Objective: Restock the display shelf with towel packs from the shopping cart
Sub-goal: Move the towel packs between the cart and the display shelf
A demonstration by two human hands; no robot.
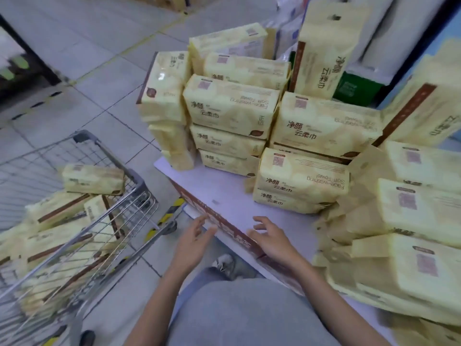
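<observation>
**While Nothing Is Being Held**

While towel packs are lying in the shopping cart at the left, the left hand and right hand are hovering, fingers spread and empty, at the display shelf's front edge. Stacked packs are crowding its back and right.

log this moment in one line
left hand: open, empty, at pale display shelf edge | right hand: open, empty, over shelf | cream towel packs: stacked on shelf | grey wire shopping cart: holds packs
</observation>
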